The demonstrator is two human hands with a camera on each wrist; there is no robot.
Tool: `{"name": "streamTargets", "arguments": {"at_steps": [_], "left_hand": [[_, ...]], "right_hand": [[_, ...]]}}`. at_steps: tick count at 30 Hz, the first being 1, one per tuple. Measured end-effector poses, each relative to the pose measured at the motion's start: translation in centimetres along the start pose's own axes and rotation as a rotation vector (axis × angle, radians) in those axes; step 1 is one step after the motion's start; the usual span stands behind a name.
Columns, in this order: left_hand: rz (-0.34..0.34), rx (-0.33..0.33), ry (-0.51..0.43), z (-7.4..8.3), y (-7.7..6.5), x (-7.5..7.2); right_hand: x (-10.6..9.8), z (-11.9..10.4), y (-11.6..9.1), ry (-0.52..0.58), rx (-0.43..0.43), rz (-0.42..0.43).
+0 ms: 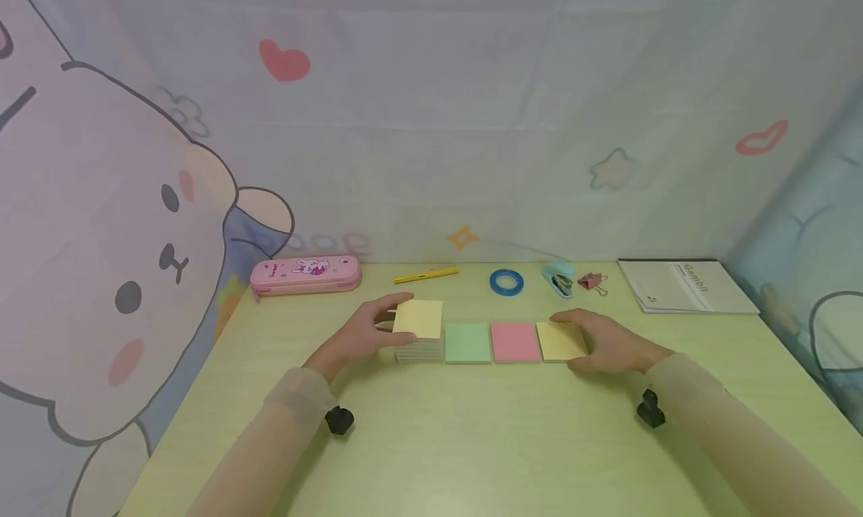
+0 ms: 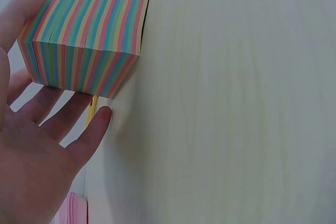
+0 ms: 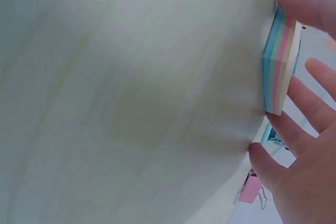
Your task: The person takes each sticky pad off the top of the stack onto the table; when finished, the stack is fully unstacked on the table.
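Observation:
A tall stack of sticky note pads (image 1: 419,321) with a yellow top stands at the left end of a row on the table. My left hand (image 1: 359,336) grips it, thumb on the near side and fingers on the far side. Its striped pink, blue and yellow sides show in the left wrist view. Beside the stack lie a green pad (image 1: 468,343) and a pink pad (image 1: 515,342), both low and flat. At the row's right end my right hand (image 1: 612,342) holds a thin yellow-topped pad (image 1: 558,342) between thumb and fingers, across its near and far edges.
Along the back of the table (image 1: 458,442) lie a pink pencil case (image 1: 306,274), a yellow pen (image 1: 426,275), a roll of blue tape (image 1: 506,282), a small light-blue item (image 1: 559,279), a pink binder clip (image 1: 592,281) and a notebook (image 1: 688,286). A printed cloth hangs behind.

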State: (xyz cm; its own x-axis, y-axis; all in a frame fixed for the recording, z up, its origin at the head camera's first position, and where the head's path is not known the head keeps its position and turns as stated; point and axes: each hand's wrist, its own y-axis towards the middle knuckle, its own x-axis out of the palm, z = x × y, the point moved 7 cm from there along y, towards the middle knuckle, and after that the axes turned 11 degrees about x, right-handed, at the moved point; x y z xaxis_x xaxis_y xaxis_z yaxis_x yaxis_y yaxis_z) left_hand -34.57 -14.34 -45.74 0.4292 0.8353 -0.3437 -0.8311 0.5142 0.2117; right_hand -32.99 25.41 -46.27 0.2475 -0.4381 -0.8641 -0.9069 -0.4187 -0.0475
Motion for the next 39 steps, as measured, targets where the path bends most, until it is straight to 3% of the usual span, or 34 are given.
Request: {"name": "streamTargets", "arguments": {"at_steps": [4, 10, 19, 24, 27, 34, 39], "left_hand": [[0.002, -0.006, 0.006, -0.1, 0.0, -0.2], [0.007, -0.013, 0.003, -0.4, 0.0, -0.4], [0.004, -0.014, 0.006, -0.2, -0.1, -0.4], [0.000, -0.007, -0.008, -0.2, 0.0, -0.3], [-0.006, 0.001, -0.014, -0.1, 0.0, -0.3], [-0.015, 0.025, 0.008, 0.1, 0.1, -0.3], [-0.013, 0.044, 0.010, 0.5, -0.1, -0.3]], "right_hand": [[-0.3, -0.8, 0.4, -0.012, -0.012, 0.019], [-0.3, -3.7, 2.0, 0.069, -0.017, 0.049], [1.8, -12.0, 5.8, 0.153, -0.121, 0.002], [3.7, -16.0, 7.5, 0.137, -0.118, -0.054], [4.4, -17.9, 8.4, 0.118, -0.160, -0.054], [5.4, -20.5, 9.7, 0.108, -0.251, -0.021], [5.8, -20.9, 10.2, 0.056, -0.232, -0.017]]}}
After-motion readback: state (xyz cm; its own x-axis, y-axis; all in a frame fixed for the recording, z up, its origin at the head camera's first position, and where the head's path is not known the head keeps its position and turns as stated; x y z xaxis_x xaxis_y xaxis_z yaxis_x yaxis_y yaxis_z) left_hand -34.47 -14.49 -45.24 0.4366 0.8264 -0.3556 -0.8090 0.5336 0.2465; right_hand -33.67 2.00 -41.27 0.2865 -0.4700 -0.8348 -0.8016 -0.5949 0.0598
